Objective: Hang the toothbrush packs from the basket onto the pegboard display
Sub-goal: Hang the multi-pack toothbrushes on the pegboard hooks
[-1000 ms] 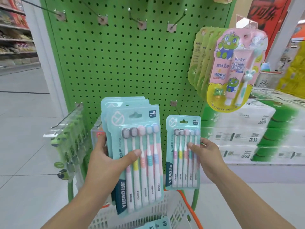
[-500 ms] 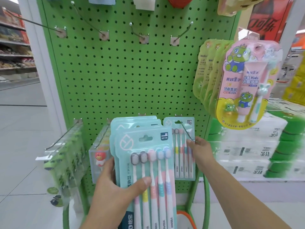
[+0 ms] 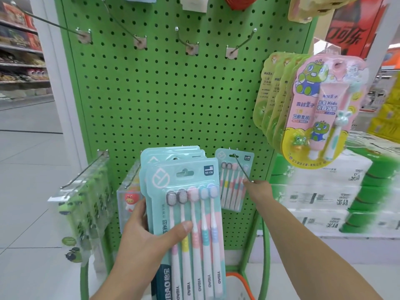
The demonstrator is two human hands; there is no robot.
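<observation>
My left hand point(image 3: 142, 241) pinches a fanned stack of teal toothbrush packs point(image 3: 186, 213), thumb pressed across the front pack and fingers behind. My right hand point(image 3: 258, 190) reaches to the tip of a metal peg point(image 3: 242, 168); I cannot tell how its fingers are set. One small toothbrush pack point(image 3: 232, 180) hangs on that peg near the lower right edge of the green pegboard point(image 3: 173, 94).
</observation>
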